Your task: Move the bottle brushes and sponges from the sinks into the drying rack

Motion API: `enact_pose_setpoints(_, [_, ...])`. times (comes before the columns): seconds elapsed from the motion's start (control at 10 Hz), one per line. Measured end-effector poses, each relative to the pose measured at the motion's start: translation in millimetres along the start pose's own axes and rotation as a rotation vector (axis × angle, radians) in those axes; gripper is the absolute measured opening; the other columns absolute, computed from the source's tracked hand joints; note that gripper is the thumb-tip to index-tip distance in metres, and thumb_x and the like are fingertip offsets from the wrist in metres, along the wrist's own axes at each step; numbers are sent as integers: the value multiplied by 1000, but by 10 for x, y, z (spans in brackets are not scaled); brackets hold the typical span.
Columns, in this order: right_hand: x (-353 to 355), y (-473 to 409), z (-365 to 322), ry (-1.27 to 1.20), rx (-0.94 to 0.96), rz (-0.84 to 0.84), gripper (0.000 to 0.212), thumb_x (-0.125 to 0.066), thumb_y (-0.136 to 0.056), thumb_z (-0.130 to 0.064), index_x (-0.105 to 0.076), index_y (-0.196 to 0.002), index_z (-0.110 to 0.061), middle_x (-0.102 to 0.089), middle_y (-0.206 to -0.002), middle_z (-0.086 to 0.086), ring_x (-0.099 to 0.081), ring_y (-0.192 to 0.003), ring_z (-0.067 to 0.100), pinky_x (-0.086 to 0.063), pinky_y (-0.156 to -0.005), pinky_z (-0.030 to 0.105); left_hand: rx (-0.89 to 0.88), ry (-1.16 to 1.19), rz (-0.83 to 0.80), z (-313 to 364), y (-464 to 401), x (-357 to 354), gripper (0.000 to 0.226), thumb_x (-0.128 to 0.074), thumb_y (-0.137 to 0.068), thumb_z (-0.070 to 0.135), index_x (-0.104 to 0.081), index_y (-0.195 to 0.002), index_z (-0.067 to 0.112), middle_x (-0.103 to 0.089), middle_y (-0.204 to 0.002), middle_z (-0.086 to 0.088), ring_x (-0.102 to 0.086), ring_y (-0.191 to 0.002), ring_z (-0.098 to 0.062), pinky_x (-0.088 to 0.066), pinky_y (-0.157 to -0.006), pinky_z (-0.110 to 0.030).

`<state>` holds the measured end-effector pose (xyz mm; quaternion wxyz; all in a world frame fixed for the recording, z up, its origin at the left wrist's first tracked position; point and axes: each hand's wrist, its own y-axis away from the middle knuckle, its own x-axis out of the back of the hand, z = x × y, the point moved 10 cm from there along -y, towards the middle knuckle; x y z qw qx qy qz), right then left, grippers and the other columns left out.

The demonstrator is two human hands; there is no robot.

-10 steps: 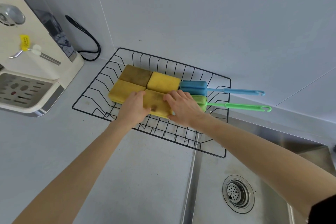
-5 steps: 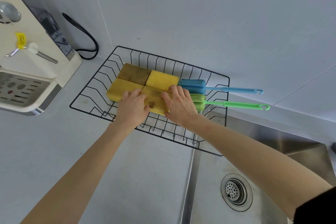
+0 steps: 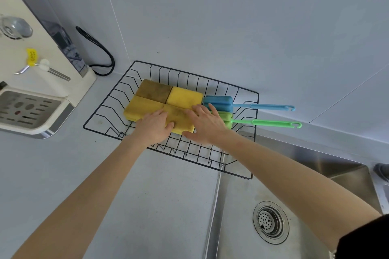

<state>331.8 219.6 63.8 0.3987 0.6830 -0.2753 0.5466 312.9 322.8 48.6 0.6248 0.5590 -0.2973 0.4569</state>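
A black wire drying rack [image 3: 105, 111] sits on the counter against the wall. Several yellow sponges lie flat in it as a block; the near-right sponge [image 3: 179, 118] lies between my hands. My left hand [image 3: 153, 127] rests on its left side and on the near-left sponge [image 3: 141, 107]. My right hand [image 3: 207, 124] lies flat at its right edge, fingers spread. A blue bottle brush [image 3: 221, 102] and a green bottle brush [image 3: 263, 122] lie at the rack's right, handles sticking out past the rim.
A cream water dispenser [image 3: 42, 73] with a drip tray stands at the left, its black cord [image 3: 101, 48] by the wall. A steel sink [image 3: 315, 174] with a drain strainer [image 3: 270, 222] lies at the lower right. Grey counter [image 3: 147, 206] runs in front of the rack.
Both hands have stayed on the near-right sponge, shifting only slightly. The right hand's fingers have spread and lie flatter.
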Motion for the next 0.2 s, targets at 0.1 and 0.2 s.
enact_pose_setpoints(0.1, [57,96,35,-58,-20,-17,68,-45,-90,-47,-20,-147,-19,-22,-157,6,-11,-148,22,-2,-120,45,-8,27,17,68,38,44,52,-34,-95,37,-32,-139,9,-34,-149,-10,-34,-135,-31,-33,-108,-52])
enact_pose_setpoints(0.2, [198,287,138,-67,-62,-1,69,-43,-92,-46,-16,-149,-19,-18,-159,2,-6,-149,20,-1,-120,47,-26,26,49,176,135,124,56,-34,-95,38,-27,-142,8,-33,-150,-10,-31,-138,-30,-31,-110,-52])
